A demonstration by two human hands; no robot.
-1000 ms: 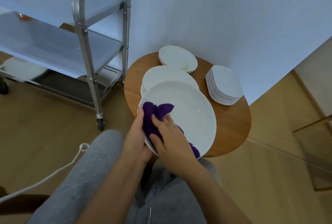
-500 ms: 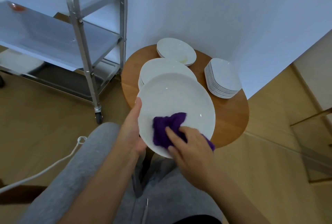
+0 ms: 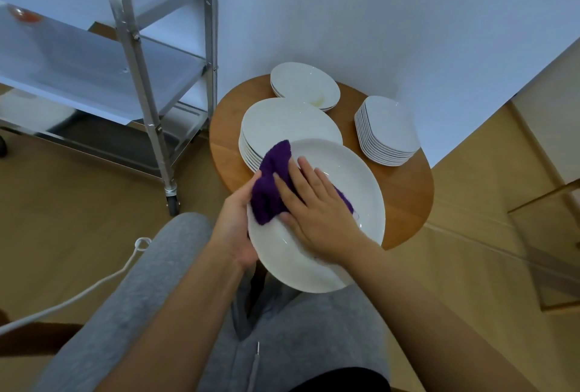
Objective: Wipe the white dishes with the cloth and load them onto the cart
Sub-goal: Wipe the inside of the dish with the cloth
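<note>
A large white plate point(image 3: 354, 184) is held tilted over my lap, in front of the round wooden table point(image 3: 405, 193). My left hand point(image 3: 235, 228) grips the plate's left rim. My right hand point(image 3: 317, 209) lies flat on the plate's face and presses a purple cloth point(image 3: 270, 184) against its upper left part. On the table sit a stack of large round plates point(image 3: 282, 127), a few shallow bowls point(image 3: 301, 84) behind it, and a stack of squarish plates point(image 3: 389, 131) at the right. The steel cart point(image 3: 147, 84) stands to the left.
The cart has flat metal shelves and a caster wheel point(image 3: 172, 203) close to the table. A white dish point(image 3: 34, 109) lies on its lowest shelf. A white cord point(image 3: 94, 285) runs across the wooden floor at the left. A white wall is behind the table.
My right hand has slid the purple cloth from the plate's lower middle up to its upper left edge. My left hand keeps its hold on the rim.
</note>
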